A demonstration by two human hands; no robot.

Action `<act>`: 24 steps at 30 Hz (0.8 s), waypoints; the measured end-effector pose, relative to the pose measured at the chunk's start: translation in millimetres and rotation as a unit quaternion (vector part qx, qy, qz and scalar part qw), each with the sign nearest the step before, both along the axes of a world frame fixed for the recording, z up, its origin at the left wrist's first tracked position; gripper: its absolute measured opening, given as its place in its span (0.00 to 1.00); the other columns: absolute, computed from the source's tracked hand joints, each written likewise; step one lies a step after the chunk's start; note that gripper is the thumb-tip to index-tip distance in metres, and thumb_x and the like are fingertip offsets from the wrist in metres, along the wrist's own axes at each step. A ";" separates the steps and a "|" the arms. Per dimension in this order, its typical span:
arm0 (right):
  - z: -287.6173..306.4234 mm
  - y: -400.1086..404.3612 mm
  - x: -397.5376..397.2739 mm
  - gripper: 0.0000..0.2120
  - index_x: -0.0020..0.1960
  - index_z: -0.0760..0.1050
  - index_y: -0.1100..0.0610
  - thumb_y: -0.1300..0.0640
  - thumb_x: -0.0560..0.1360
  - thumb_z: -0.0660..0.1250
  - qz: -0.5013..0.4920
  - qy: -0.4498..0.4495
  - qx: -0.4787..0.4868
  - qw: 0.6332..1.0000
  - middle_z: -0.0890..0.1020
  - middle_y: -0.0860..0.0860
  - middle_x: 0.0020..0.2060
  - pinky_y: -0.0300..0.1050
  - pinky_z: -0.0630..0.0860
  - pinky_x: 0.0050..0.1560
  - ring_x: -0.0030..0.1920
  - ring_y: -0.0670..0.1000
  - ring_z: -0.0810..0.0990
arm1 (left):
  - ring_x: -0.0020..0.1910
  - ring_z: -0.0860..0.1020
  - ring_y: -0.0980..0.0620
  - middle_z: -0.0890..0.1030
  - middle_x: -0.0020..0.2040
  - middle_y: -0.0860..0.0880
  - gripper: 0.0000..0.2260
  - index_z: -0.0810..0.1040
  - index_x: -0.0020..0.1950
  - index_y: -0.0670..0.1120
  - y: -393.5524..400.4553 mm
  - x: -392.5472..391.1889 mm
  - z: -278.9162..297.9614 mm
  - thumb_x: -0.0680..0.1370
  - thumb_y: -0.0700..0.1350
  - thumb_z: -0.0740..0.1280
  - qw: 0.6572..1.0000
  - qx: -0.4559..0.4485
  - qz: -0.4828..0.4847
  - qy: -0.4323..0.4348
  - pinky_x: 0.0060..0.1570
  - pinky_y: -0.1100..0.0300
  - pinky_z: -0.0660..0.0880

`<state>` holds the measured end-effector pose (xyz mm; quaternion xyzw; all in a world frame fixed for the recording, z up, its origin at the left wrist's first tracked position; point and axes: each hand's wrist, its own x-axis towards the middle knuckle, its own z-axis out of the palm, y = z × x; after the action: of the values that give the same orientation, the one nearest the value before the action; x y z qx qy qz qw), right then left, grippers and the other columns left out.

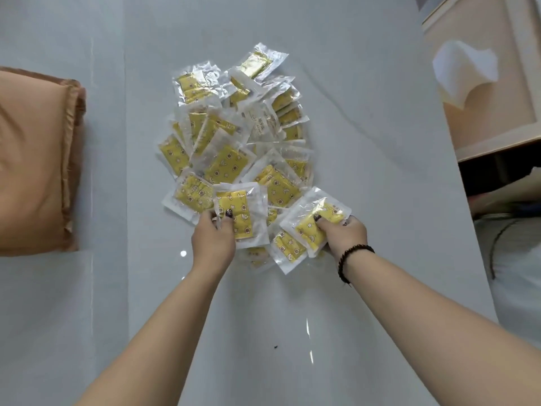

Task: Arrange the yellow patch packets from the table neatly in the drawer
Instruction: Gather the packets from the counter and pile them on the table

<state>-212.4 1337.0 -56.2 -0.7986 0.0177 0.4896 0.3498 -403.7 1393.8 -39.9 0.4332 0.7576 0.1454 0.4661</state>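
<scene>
- Head view, layout: we see a loose heap of clear plastic packets with yellow star-and-moon printed patches [234,136] spread over the middle of the glossy pale grey table [366,200]; the packets overlap at all angles, so we judge that none has yet been sorted
- Head view, destination: a pale wooden open drawer [497,142] stands at the right edge, well apart from the heap and holding a crumpled white sheet [465,71]; we see no packets in it
- Head view, left hand [213,238]: fingers curled, thumb [228,213] pressed on top of one yellow patch packet [246,212] lifted at the near edge of the heap, pinching it by its near-left corner
- Head view, right hand [345,232]: fingers curled round a second yellow patch packet [317,215], thumb on its face; this packet lies tilted over others beneath it
- We judge that both hands work the near edge because it is closest to reach, gathering packets into a stack before carrying them right
- Head view, surroundings: a folded tan fabric cushion [35,162] lies at the left, apart from the heap; a dark beaded bracelet [351,259] circles the right wrist
</scene>
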 end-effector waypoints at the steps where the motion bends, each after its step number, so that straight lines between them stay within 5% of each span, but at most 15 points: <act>1: -1.9 0.1 2.1 0.15 0.48 0.76 0.57 0.56 0.64 0.74 0.005 -0.001 -0.003 1.000 0.83 0.55 0.45 0.58 0.80 0.51 0.45 0.57 0.84 | 0.49 0.76 0.47 0.78 0.50 0.50 0.10 0.73 0.60 0.46 -0.4 0.9 0.9 0.80 0.46 0.61 1.000 -0.004 -0.003 0.006 0.47 0.56 0.70; 12: 65.9 -38.5 19.5 0.22 0.64 0.72 0.60 0.71 0.72 0.65 -0.042 0.038 0.015 0.998 0.80 0.54 0.55 0.49 0.80 0.53 0.45 0.50 0.80 | 0.58 0.77 0.49 0.78 0.59 0.50 0.14 0.72 0.65 0.47 -9.9 6.7 64.6 0.79 0.43 0.62 0.995 -0.051 -0.080 -0.005 0.60 0.46 0.75; 24: 253.2 -159.1 40.1 0.09 0.53 0.76 0.62 0.69 0.75 0.62 -0.122 0.096 0.140 0.978 0.83 0.55 0.44 0.45 0.80 0.42 0.41 0.53 0.82 | 0.49 0.83 0.50 0.84 0.49 0.49 0.10 0.77 0.59 0.45 -110.9 84.3 247.9 0.80 0.38 0.60 0.962 -0.049 -0.216 -0.162 0.52 0.53 0.77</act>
<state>-172.3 1177.9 197.0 -0.6825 0.0802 0.5155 0.5119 -319.4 1282.8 208.0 0.5338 0.5665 0.0721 0.6236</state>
